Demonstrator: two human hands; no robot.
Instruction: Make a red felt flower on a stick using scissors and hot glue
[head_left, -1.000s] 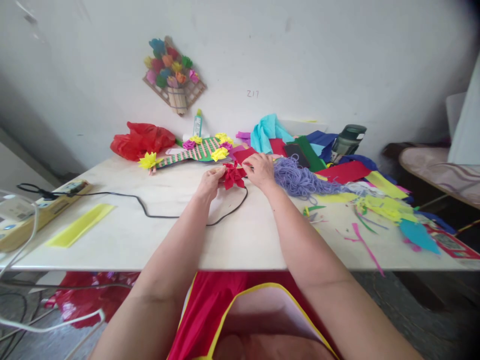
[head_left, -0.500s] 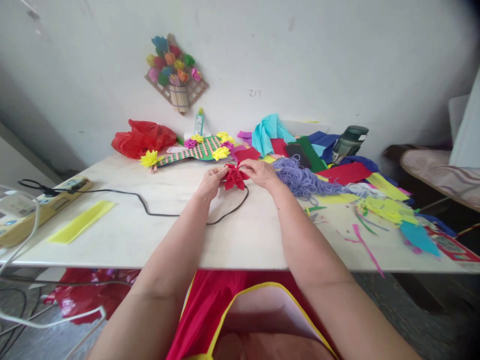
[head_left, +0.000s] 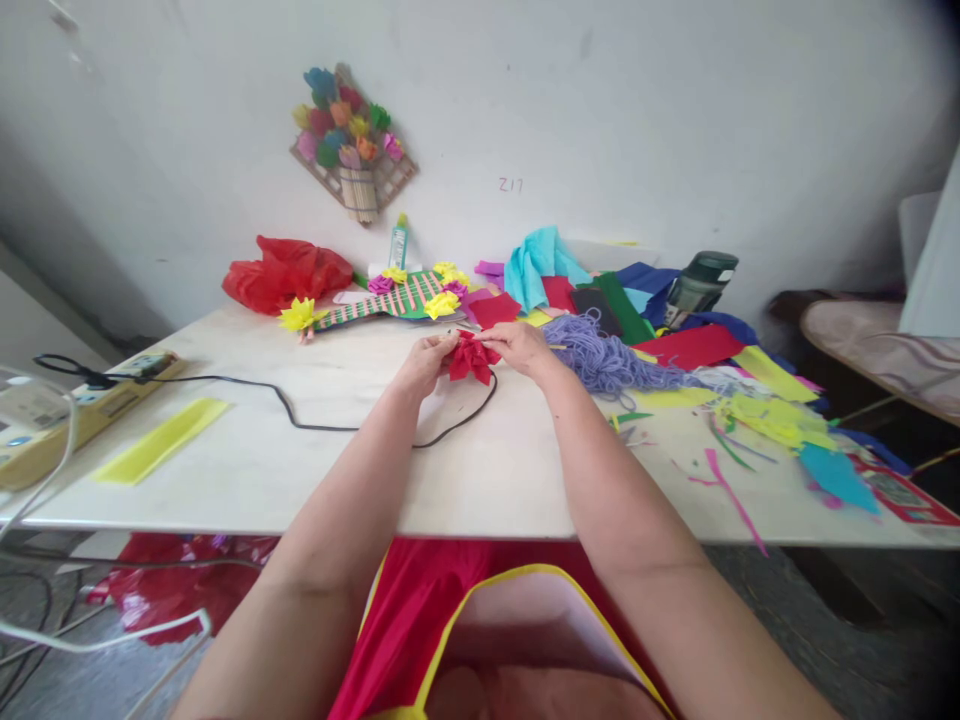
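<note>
Red flower (head_left: 474, 362) sits mid-table between the hands: the left hand (head_left: 422, 362) pinches its nine-o'clock edge, presumably steadying it, leaving the right hand's (head_left: 523, 348) narrowed fingers free to work its two-o'clock petal. Yarn (head_left: 600, 355) lies at three.

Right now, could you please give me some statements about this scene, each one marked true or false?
1. The left hand and the right hand both touch the red flower. True.
2. The purple yarn lies left of the hands. False: it lies to their right.
3. A yellow strip lies beside the power strip. True.
4. The striped green piece hangs on the wall. False: it rests on the table.
</note>
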